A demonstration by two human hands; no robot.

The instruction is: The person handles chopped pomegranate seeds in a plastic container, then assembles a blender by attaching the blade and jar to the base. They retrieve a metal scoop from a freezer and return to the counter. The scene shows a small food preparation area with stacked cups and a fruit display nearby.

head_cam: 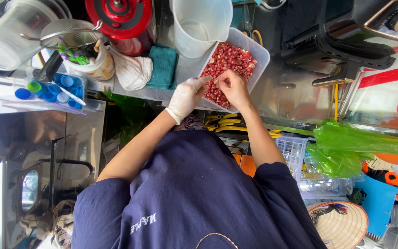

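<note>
Red seeds: pomegranate seeds [229, 62] fill a white rectangular tub [260, 51] on the steel table [282, 99], near its front edge, tilted corner-on to the person.
Left hand: left hand [186, 97] in a thin white glove, fingers curled w/ thumb and forefinger pinched together at the tub's near rim; what it pinches is too small to tell.
Right hand: right hand [234, 87] bare, fingers bent down over the seeds, tips pinching among them; touching the left hand's fingertips.
Behind tub: clear plastic measuring jug [200, 25] just beside the tub's far corner; red round appliance [124, 18] to its left.
Cloths: teal folded cloth [163, 67] and white crumpled cloth [132, 71] side by side, left of the tub.
Left end of table: wire strainer [65, 34] over a cup of green and purple sticks [90, 60]; blue tray of bottle caps [61, 87] at the front left corner; clear tub [10, 34] at the far left.
Right side: green plastic bag [346, 147] hangs off the table's front edge; white basket [293, 152] below it.
Foreground: person's navy shirt [194, 198]; woven conical hat [339, 223] low right.
</note>
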